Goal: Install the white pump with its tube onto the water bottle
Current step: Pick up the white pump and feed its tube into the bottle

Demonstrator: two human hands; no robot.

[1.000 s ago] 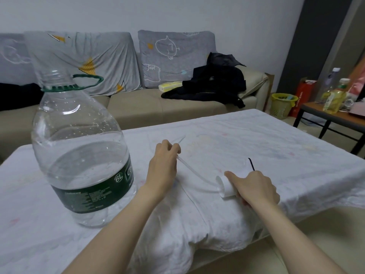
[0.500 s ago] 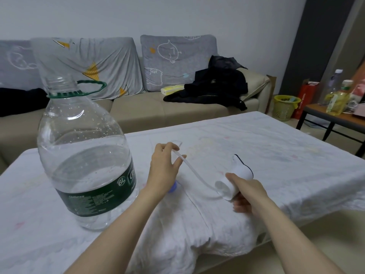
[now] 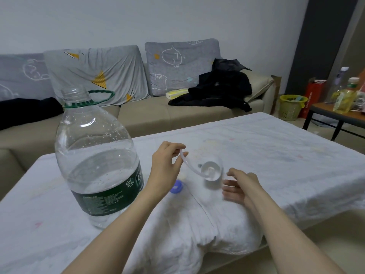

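Note:
A large clear 6L water bottle [image 3: 94,155] with a green label stands on the left of the table, uncapped, its green carry ring at the neck. My left hand [image 3: 166,163] pinches the clear tube [image 3: 189,165] near its free end, just right of the bottle. The tube curves down into the white pump [image 3: 211,171], which is blurred and turned with its round underside toward me, just above the cloth. My right hand [image 3: 240,183] is beside the pump on its right, fingers spread, with a small gap between them and the pump.
A blue bottle cap [image 3: 176,187] lies on the white tablecloth [image 3: 276,165] below my left hand. Behind the table is a sofa [image 3: 148,115] with dark clothes. A side table [image 3: 335,113] with bottles and a yellow basket [image 3: 290,107] stand at the right.
My left hand has raised the tube's end. The pump has turned its underside toward me, and my right hand has let go of it and opened.

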